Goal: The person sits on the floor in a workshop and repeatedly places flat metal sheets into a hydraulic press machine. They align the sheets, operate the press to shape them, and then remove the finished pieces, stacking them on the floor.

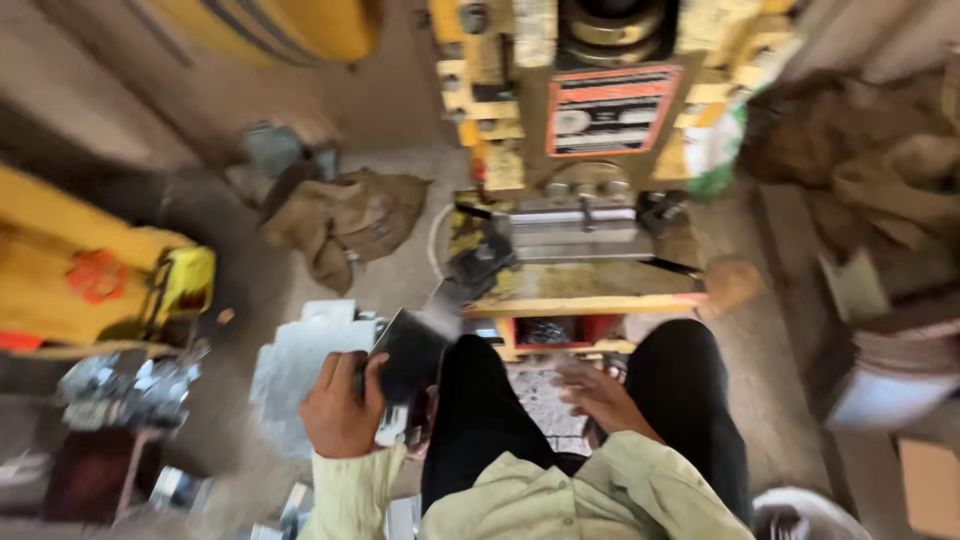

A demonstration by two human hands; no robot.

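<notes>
Head view, one item in hand: a flat sheet-metal piece (408, 352), dark and dull, held at its lower left edge by the left hand (340, 405), fingers curled tight around it, thumb on the near face. It sits at about 9 o'clock from the person's knees, above a stack of similar pale metal blanks (295, 365). Judged stiff, thin, fairly light, with sharp edges; best gripped on the flat faces. The right hand (600, 395) rests at 3 o'clock, blurred, fingers loosely spread, empty as far as visible. A yellow press (575, 150) stands at 12 o'clock.
</notes>
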